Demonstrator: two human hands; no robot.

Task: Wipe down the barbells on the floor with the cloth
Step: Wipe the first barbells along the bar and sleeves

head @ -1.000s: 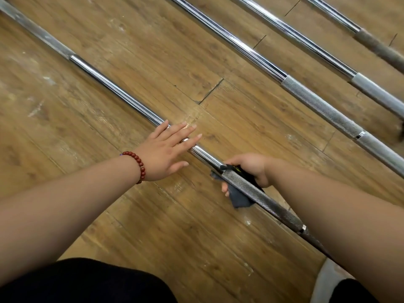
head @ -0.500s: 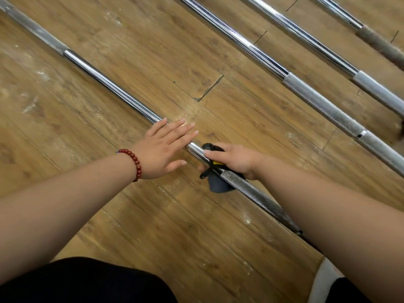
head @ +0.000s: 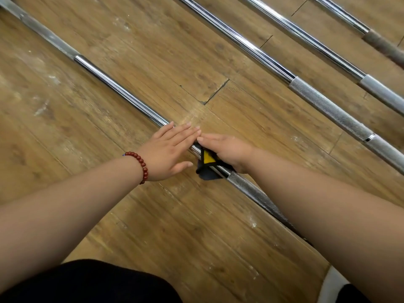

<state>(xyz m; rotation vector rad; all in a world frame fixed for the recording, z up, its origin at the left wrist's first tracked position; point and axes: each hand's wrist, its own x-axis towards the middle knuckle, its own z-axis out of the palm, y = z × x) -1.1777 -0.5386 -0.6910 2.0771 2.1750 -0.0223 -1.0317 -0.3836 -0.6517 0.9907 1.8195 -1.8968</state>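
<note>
Wiping stroke on the nearest chromed steel barbell [head: 113,88], lying on the scuffed wooden plank floor [head: 153,215]. The right hand [head: 225,153] has its grip wrapping the dark, yellow-patched cloth [head: 206,160] round the shaft. The left hand [head: 168,149], flat and wide, steadies it alongside. Likely next: shift the left hand clear and slide the cloth onward.

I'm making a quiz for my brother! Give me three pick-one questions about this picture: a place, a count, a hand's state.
1. Where is the cloth? A) on the nearest barbell, under the right hand B) on a chair C) beside the farthest bar
2. How many barbells show? A) two B) four C) six
3. How is the left hand? A) a fist B) flat on the bar C) waving
Answers: A, it pokes out beneath that hand; B, four bars cross the floor; B, its fingers lie straight.
</note>
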